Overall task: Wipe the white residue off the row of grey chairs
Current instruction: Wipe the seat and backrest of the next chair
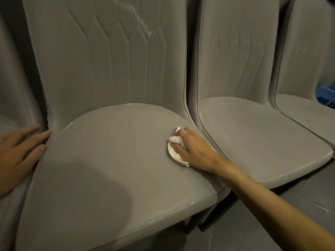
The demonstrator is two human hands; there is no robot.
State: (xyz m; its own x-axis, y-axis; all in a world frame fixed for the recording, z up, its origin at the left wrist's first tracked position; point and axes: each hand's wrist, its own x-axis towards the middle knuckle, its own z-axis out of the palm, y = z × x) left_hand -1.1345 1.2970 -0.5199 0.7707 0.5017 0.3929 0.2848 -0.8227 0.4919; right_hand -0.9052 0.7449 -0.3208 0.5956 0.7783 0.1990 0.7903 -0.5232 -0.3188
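Wiping is under way: a white cloth wad [175,153] is gripped by the right hand [193,148] at the right edge of the nearest chair seat [108,160], the left hand [20,147] laid spread at its left. White residue [143,24] is seen on the backrest [90,60] and neighbouring chair [253,133]; most is judged undone.

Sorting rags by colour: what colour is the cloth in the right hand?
The cloth is white, head view.
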